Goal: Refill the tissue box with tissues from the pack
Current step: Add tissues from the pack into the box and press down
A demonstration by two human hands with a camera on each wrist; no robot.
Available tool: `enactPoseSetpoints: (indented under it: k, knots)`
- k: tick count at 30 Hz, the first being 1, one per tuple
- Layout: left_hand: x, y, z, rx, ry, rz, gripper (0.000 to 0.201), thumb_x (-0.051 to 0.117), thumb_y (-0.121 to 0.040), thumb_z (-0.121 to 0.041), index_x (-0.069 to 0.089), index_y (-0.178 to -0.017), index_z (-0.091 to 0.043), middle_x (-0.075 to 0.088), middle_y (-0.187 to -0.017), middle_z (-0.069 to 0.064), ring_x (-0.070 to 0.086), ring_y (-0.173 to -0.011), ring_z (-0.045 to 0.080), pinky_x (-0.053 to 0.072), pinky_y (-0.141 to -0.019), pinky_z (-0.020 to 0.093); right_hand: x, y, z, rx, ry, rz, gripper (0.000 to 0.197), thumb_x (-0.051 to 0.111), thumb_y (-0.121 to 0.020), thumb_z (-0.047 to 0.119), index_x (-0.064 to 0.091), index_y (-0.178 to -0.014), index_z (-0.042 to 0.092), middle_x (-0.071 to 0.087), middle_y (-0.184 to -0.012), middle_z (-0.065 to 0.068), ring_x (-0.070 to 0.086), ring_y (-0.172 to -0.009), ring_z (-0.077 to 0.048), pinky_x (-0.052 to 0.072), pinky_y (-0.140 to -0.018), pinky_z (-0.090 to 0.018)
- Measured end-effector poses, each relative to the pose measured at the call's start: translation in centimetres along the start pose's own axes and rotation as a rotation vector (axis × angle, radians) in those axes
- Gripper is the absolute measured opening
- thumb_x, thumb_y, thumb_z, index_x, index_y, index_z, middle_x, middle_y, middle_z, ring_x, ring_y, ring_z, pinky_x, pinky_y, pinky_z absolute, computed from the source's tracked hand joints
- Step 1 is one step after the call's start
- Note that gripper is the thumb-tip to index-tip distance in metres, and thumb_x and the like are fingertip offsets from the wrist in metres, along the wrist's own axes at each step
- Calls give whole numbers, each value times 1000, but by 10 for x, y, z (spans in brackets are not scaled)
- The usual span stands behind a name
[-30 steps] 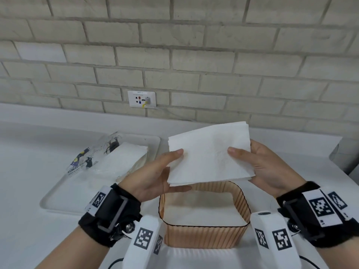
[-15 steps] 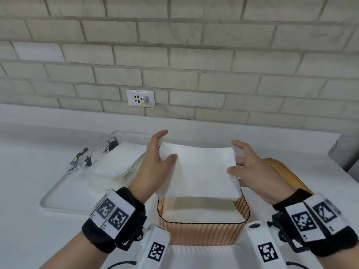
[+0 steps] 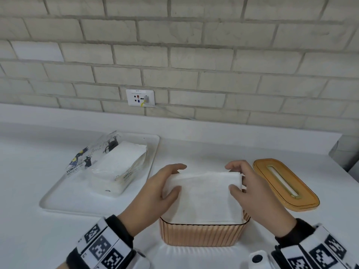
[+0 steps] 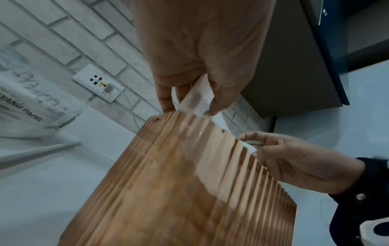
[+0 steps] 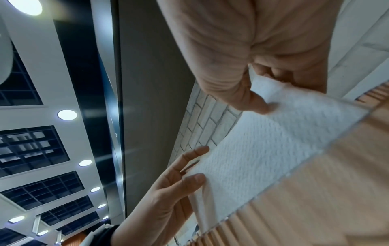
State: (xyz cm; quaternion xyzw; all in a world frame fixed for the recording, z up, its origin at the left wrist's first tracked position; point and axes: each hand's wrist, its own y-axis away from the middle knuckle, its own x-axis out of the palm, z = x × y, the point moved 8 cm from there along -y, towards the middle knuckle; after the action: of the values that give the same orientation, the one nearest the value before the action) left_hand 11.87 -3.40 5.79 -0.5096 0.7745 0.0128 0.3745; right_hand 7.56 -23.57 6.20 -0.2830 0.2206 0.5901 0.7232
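Observation:
A white stack of tissues (image 3: 204,195) lies in the top of the ribbed amber tissue box (image 3: 204,234), its far end raised above the rim. My left hand (image 3: 155,193) grips the stack's left edge, thumb on top. My right hand (image 3: 246,189) pinches the right edge between thumb and fingers. The left wrist view shows the tissue stack (image 4: 200,98) held between my fingers above the box wall (image 4: 189,183). The right wrist view shows the tissue stack (image 5: 263,149) entering the box (image 5: 315,191). The opened tissue pack (image 3: 114,167) lies on a white tray (image 3: 77,202) at the left.
The box's amber lid (image 3: 285,183) with a slot lies on the white counter to the right. A brick wall with a socket plate (image 3: 140,97) stands behind. The counter's right end (image 3: 338,144) is near the lid.
The stack has come down from upright in the air to lying in the box's opening. Both hands moved down with it, and the lid is now in view.

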Motion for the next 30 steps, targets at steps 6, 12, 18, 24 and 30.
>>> enactPoseSetpoints:
  k: [6, 12, 18, 24, 30]
  knots:
    - [7, -16, 9, -61, -95, 71, 49, 47, -94, -3, 41, -129, -37, 61, -87, 4, 52, -63, 9, 42, -61, 16, 7, -10, -11, 125, -7, 112, 41, 44, -89, -1, 49, -110, 34, 62, -102, -6, 65, -88, -27, 53, -68, -32]
    - [34, -23, 17, -106, -463, 382, 43, 43, -94, -7, 50, -131, -26, 57, -126, -5, 55, -113, 15, 35, -96, 23, 23, -12, -11, 119, 256, 288, 43, 44, -89, 0, 48, -126, 22, 52, -104, 5, 50, -81, -7, 37, -56, -8]
    - [39, -15, 2, -7, -731, 420, 45, 52, -93, -32, 41, -137, -38, 31, -139, -8, 33, -125, 14, 27, -95, 29, 25, 3, 13, -160, 530, 169, 50, 52, -91, 12, 40, -136, 32, 29, -134, 10, 36, -119, -7, 33, -78, -9]
    - [51, 2, 18, -137, -715, 678, 48, 63, -87, -41, 47, -132, -41, 42, -131, -10, 46, -116, 12, 26, -101, 39, 46, 4, -10, -72, 592, 515, 52, 67, -83, 29, 46, -130, 39, 49, -117, 9, 45, -103, -9, 39, -91, -23]
    - [12, -29, 18, -113, -377, 371, 19, 61, -90, -31, 66, -109, -31, 62, -109, -8, 58, -92, 9, 45, -90, 31, 22, -10, -1, -108, 376, 235, 26, 61, -87, 28, 60, -112, 36, 54, -98, 16, 48, -91, -2, 43, -85, -25]
